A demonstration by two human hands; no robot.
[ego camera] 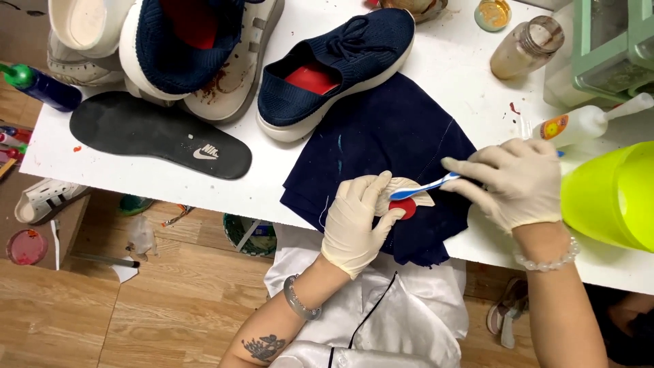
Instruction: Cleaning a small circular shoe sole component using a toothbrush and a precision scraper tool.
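Fingers [368,194] of our left hand [354,221] curl around a small cream, ribbed shoe part with a red underside [407,208], pinning it on the dark blue cloth [381,129] near the desk's [150,184] front edge. Our right hand [518,180], also in a pale glove, closes its fingers [463,167] on a blue-and-white toothbrush [422,187], whose head lies on the part just beside the left thumb.

We judge the step in hand to be scrubbing this piece: the bristles touch it and the left hand steadies it. The next move would call for short strokes along the ribs, with the left grip firm enough to stop the piece sliding on the cloth, and for keeping the bristles off the thumb.

Toward the back edge, a navy knit shoe with a red insole [337,68] rests partly on the cloth. Another navy shoe [184,48] lies on white soles at the back left, and a black insole [160,136] lies flat near the left front. A white squeeze bottle [579,126] and a lime-green tub [613,197] sit at the right edge, close to our right hand.
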